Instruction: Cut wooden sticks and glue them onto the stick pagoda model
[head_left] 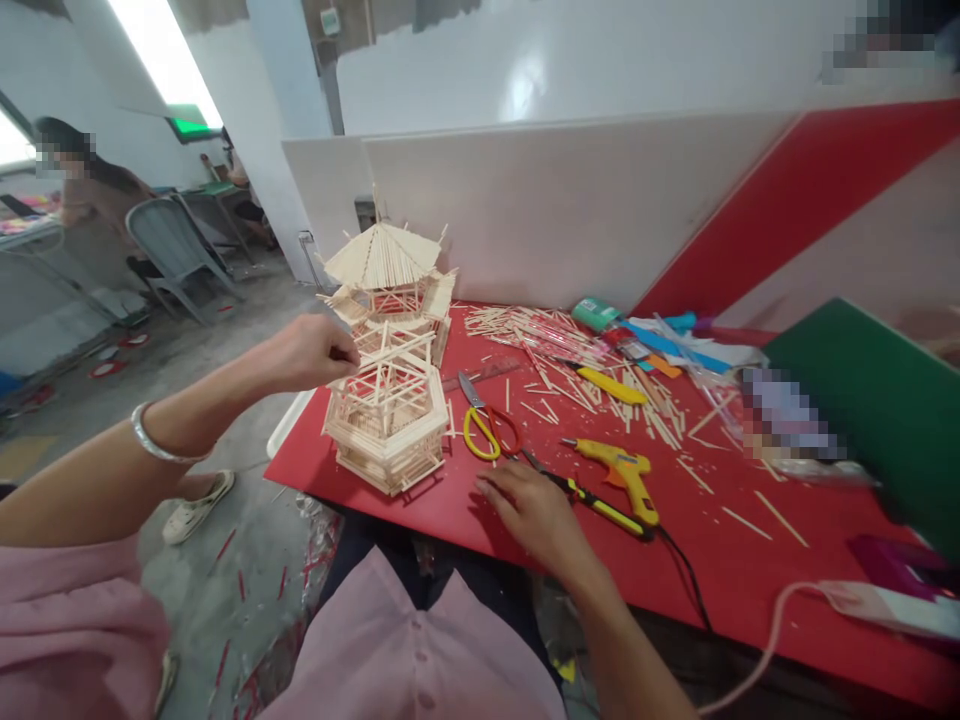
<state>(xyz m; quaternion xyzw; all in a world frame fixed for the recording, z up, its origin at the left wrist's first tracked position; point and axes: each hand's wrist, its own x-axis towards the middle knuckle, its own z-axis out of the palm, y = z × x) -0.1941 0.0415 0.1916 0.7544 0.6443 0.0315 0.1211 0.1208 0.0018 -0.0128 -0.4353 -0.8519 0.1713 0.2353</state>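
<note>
Model [386, 440] sits near the table [735, 590] edge, presumably for reach; left hand [311, 350] curls beside it, right hand [536, 510] bends near scissors [478, 403]; I cannot tell their grip.

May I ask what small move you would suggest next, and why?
Perhaps steady the nearer model with the right hand: the left hand appears close to its upper part, while the right is apart from it, near the scissors.
</note>
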